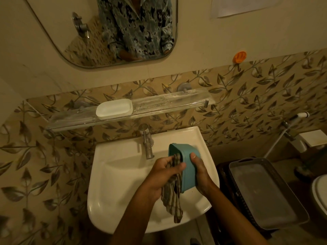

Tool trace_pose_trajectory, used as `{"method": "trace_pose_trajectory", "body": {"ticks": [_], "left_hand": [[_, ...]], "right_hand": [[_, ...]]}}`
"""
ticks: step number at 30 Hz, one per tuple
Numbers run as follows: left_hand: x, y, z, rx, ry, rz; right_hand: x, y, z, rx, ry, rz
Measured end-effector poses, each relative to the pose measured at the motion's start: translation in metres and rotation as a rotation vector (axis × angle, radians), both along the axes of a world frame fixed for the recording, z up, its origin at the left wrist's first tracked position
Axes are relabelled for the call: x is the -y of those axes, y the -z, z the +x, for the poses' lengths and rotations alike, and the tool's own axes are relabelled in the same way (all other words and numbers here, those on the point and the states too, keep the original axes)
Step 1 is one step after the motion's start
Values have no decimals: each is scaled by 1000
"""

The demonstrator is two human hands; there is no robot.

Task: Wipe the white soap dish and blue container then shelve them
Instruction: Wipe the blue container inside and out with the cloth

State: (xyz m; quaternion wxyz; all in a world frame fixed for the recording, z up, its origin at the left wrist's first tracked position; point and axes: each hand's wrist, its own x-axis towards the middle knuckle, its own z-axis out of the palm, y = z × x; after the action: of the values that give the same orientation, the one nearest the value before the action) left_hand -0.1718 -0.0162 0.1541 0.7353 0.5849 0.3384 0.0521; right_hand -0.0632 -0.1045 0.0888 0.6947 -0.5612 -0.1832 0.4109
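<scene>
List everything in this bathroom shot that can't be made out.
1. Head view: the inside of the blue container, blocked by the striped cloth and the left hand.
2. Head view: the fingers of the right hand, behind the container; only the thumb shows.
3. Head view: the sink drain, covered by hands and cloth.
4. Head view: the white soap dish on the shelf, too small and dim to judge clean.

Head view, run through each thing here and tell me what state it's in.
blue container: tipped on its side over the sink, held by the right hand.
striped cloth: gripped by the left hand, one end inside the container, rest hanging.
white soap dish: upright on the glass shelf, untouched.
glass shelf: streaked with white residue.
tap: no water visible.
</scene>
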Motion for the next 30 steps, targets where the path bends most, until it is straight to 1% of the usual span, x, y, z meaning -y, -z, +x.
{"method": "trace_pose_trajectory", "body": {"ticks": [2, 4, 6, 8, 10, 12, 14, 15, 16, 19, 20, 23, 25, 28, 30], "left_hand": [[-9, -7, 0, 81, -57, -276], [-12, -14, 1, 94, -103, -451], [-10, -16, 4, 50, -195, -573], [-6, -16, 6, 15, -292, -645], [1, -15, 7, 21, -349, -695], [9, -13, 7, 29, -376, -751], [15, -10, 6, 34, -373, -755], [17, -10, 6, 36, -353, -724], [20, -7, 5, 35, -319, -648], [25, 1, 3, 49, -148, -256], [26, 4, 1, 64, -90, -174], [25, 5, -4, 71, -17, -134], [20, 7, -7, 65, 17, -60], [19, 10, -10, 48, 119, 173], [24, 12, -10, 11, 170, 371]], "right_hand": [[2, 2, -4, 23, 3, 12], [3, 1, -6, 56, 3, 20], [6, -2, -4, 129, -25, 28], [9, -4, -4, 191, -46, 43], [13, -5, -6, 218, -45, 78], [18, -2, -7, 238, -38, 98], [20, 2, -8, 240, -29, 106], [21, 5, -7, 233, -22, 107], [22, 8, -6, 225, -15, 108], [24, 10, 0, 176, 17, 127], [24, 10, 2, 163, 24, 133], [23, 9, 7, 167, 39, 127], [20, 10, 8, 169, 47, 115], [16, 16, 6, 129, 99, 93], [12, 18, 2, 13, 173, 111]]}}
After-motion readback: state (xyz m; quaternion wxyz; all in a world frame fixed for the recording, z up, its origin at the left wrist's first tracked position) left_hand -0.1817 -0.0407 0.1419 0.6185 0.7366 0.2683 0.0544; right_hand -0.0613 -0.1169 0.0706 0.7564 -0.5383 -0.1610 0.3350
